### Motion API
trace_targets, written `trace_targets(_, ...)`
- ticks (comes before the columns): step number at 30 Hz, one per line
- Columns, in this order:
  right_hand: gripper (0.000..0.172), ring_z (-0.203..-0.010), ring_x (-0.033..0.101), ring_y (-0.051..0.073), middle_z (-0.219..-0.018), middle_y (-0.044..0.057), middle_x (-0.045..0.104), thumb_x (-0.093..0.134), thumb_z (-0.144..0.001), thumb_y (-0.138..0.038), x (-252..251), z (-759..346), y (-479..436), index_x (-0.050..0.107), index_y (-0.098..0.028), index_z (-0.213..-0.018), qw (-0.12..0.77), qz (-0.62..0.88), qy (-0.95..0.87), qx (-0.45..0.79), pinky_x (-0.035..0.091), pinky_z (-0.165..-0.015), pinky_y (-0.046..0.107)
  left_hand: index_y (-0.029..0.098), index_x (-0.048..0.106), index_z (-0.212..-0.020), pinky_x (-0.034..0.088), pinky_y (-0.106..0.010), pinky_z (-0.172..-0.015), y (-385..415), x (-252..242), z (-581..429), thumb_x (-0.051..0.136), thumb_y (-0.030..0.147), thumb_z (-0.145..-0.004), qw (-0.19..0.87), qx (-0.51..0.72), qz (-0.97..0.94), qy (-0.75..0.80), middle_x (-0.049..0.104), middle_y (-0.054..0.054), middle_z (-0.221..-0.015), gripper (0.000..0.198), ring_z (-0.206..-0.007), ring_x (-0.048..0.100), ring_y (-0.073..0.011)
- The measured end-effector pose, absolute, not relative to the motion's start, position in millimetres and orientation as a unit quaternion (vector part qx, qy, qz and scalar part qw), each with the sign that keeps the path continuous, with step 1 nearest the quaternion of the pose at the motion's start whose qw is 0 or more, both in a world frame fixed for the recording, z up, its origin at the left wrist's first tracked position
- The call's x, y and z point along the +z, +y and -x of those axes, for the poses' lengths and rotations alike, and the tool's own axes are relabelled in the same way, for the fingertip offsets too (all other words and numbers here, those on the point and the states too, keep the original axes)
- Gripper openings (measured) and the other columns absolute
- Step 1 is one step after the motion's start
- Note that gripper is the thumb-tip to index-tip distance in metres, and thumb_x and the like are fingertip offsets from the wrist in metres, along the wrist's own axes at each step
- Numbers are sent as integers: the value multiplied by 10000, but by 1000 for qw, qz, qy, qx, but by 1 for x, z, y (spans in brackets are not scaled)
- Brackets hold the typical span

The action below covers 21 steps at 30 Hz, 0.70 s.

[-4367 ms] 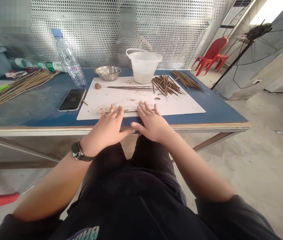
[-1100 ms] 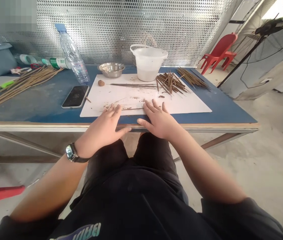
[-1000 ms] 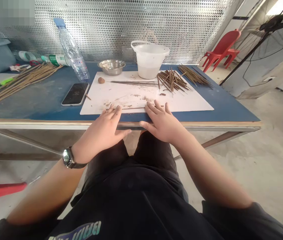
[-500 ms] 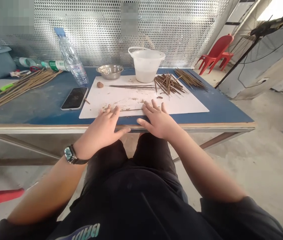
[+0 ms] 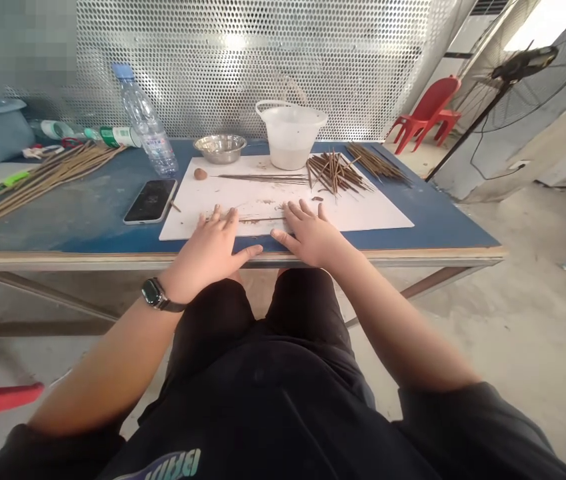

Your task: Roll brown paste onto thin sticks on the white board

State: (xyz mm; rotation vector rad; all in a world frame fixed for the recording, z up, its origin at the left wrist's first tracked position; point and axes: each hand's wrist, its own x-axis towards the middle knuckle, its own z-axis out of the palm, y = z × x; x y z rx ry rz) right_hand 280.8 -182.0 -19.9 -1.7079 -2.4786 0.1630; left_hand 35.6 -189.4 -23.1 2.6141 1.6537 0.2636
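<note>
My left hand [image 5: 207, 247] and right hand [image 5: 310, 233] both lie flat and open, fingers spread, holding nothing. Their fingertips rest on a white sheet [image 5: 365, 212] near its front edge, and the heels of my hands reach over that edge toward the front edge of the blue counter [image 5: 443, 223]. A thin brown stick [image 5: 263, 219] lies on the sheet between my hands, among smears of brown clay [image 5: 223, 217], and my right fingertips are just beside it.

Toward the back of the sheet, a long row of thin sticks [image 5: 263, 178] lies side by side. To its right is a loose pile of short brown sticks [image 5: 335, 172], and to its left a small lump of clay [image 5: 201, 174]. A bundle of sticks [image 5: 377, 165] sits off the sheet near the counter's back right corner.

Along the back edge stand a steel bowl [image 5: 220, 149], a white plastic bucket [image 5: 291, 137] with milky liquid inside, and a clear water bottle [image 5: 147, 127]. A smartphone [image 5: 150, 201] lies left of the sheet, and long sticks [image 5: 47, 181] are spread toward the counter's left edge.
</note>
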Motion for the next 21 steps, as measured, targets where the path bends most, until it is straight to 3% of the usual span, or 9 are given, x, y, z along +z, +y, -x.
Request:
trace_targets(6, 1067, -1747, 171, 461, -1860, 232, 253, 87, -1099, -804, -30, -296, -209, 336, -18, -1775, 79, 536, -839, 45, 121, -1383, 741, -5, 273, -1781, 237, -648, -1390, -220, -32, -24, 462, 781, -1082, -6, 86, -854, 513, 346, -286, -1815, 1069, -1731, 212, -479)
trace_targets(14, 1070, -1752, 156, 458, -1861, 251, 236, 89, -1107, -780, -24, -288, -196, 292, 31, -1774, 68, 559, -825, 54, 92, -1391, 722, 12, 271, -1782, 271, -692, -1360, -206, -35, -27, 515, 759, -1073, -3, 105, -846, 523, 364, -302, -1802, 1058, -1720, 238, -498)
trace_targets(18, 1090, -1754, 153, 455, -1856, 271, 254, 70, -1102, -766, -7, -274, -176, 300, 74, -1757, 58, 567, -819, 70, 80, -1402, 685, 58, 327, -1772, 254, -648, -1378, -185, -28, -20, 574, 707, -1061, 29, 155, -844, 513, 423, -278, -1784, 993, -1678, 375, -461)
trace_targets(21, 1104, -1767, 100, 427, -1877, 260, 191, 47, -1092, -770, 5, -250, -155, 272, 77, -1764, 64, 551, -828, 82, 83, -1416, 627, 84, 486, -1694, 309, -615, -1364, -168, -23, -5, 606, 647, -1042, 34, 226, -834, 502, 547, -245, -1712, 869, -1596, 509, -441)
